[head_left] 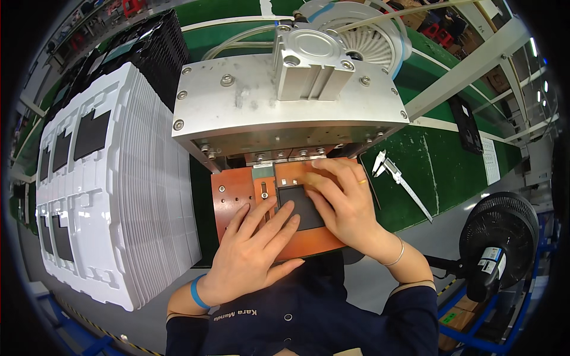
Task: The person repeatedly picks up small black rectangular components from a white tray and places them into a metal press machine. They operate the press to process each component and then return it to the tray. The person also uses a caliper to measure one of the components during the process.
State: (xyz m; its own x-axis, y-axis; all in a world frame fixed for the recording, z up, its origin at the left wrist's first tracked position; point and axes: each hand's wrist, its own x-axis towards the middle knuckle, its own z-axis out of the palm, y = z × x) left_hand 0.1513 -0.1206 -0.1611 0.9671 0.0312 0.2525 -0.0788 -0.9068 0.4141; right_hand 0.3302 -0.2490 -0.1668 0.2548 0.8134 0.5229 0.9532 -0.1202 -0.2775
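A flat black rectangular piece point(304, 210) lies on the orange fixture plate point(233, 193), in front of the metal press. My left hand point(252, 252) is spread from the left, fingers stretched out and apart, with two fingertips at the piece's left edge. Over its upper right edge my right hand point(347, 204) bends down. Its thumb and index fingertips come close together there, and whatever is between them is hidden. Just left of those fingertips, small silvery squares point(284, 182) show on the orange surface.
The silver press point(237, 98) stands directly beyond my hands. White trays point(89, 184) holding black pieces are stacked at left, with black trays point(154, 53) behind. To the right, calipers point(404, 185) rest on the green table point(418, 154); a black fan point(499, 243) stands nearer.
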